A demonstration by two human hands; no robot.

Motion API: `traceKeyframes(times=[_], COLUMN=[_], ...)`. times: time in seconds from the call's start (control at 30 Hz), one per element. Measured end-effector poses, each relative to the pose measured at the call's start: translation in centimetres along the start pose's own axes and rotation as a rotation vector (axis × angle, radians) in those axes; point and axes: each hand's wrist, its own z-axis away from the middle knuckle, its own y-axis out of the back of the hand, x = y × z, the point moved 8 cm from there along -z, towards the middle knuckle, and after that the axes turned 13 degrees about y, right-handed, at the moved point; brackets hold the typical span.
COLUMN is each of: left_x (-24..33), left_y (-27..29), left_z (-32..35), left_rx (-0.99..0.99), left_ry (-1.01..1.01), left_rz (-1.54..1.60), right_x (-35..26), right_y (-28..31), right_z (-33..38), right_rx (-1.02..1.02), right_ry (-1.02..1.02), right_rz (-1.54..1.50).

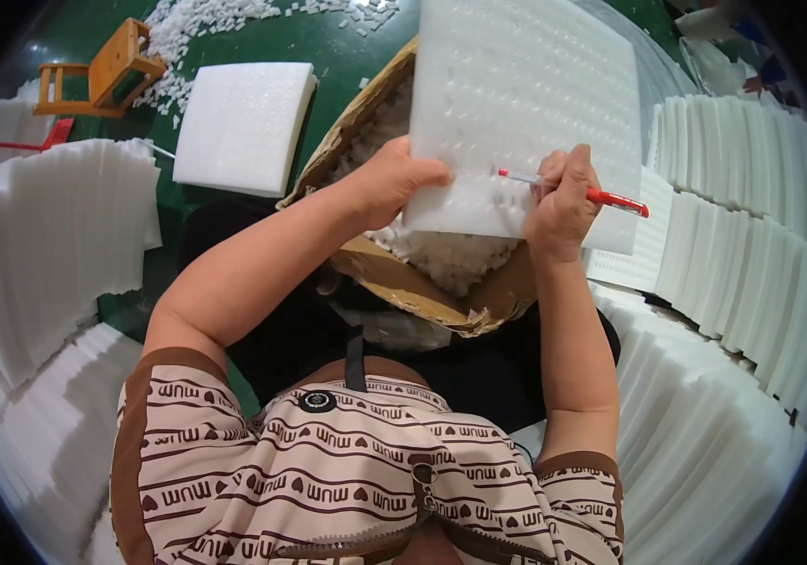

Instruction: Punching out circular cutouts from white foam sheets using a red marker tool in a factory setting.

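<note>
Left hand: we see our left hand [399, 179] closed on the lower left edge of a white foam sheet [535, 104], thumb on its face, fingers hidden behind it.
Right hand: our right hand [562, 202] is wrapped around a red pen [578, 191], whose tip points left across the sheet's lower part.
Foam sheet: held tilted above a cardboard box [422, 282], its surface covered in rows of small punched shapes.
Box: open on our lap, with a heap of small white foam bits [451, 259] inside.
Left side: stacked foam sheets [55, 235] stand on edge; another sheet pile [243, 122] lies flat on the green floor [328, 47], near a small wooden stool [107, 71].
Right side: more rows of foam sheets [742, 217] stand beside us.
</note>
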Motion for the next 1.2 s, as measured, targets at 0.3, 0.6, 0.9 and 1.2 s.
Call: traceKeyframes(times=[0.3, 0.6, 0.9, 1.2], left_x=[0.0, -0.2, -0.1, 0.2], left_y=[-0.5, -1.6, -1.6, -1.6], left_z=[0.0, 0.4, 0.6, 0.9], left_rx=[-0.074, -0.125, -0.129, -0.120], left_ry=[-0.021, -0.042, -0.056, -0.072], left_rz=[-0.116, -0.178, -0.212, -0.193], right_x=[-1.4, -1.1, -2.3, -1.5], right_y=[-2.4, -4.9, -5.1, -4.4], right_z=[0.1, 1.0, 1.1, 1.2], right_rx=[-0.195, -0.336, -0.282, -0.152], right_ry=[0.273, 0.407, 0.349, 0.161], right_rz=[0.507, 0.375, 0.411, 0.270])
